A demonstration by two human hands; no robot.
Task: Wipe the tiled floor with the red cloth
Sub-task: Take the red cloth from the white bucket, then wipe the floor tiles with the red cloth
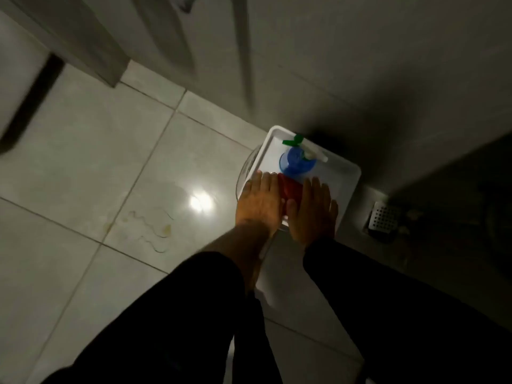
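Note:
A red cloth [289, 188] lies bunched on a white tray [343, 176] that sits on the tiled floor [91, 151] near the wall. My left hand [259, 203] is flat over the tray's left edge, fingers stretched out, touching the cloth's left side. On the cloth's right side my right hand [314, 214] is also flat, its thumb by the cloth's near edge. Neither hand visibly grips the cloth. A yellowish squiggly spill [151, 228] marks the tiles to the left of the tray.
A blue spray bottle [296, 160] with a green and white nozzle stands on the tray just beyond the cloth. A clear round container [246, 169] shows under the tray's left side. A floor drain grate [382, 220] is at the right, and a door [69, 37] at the upper left.

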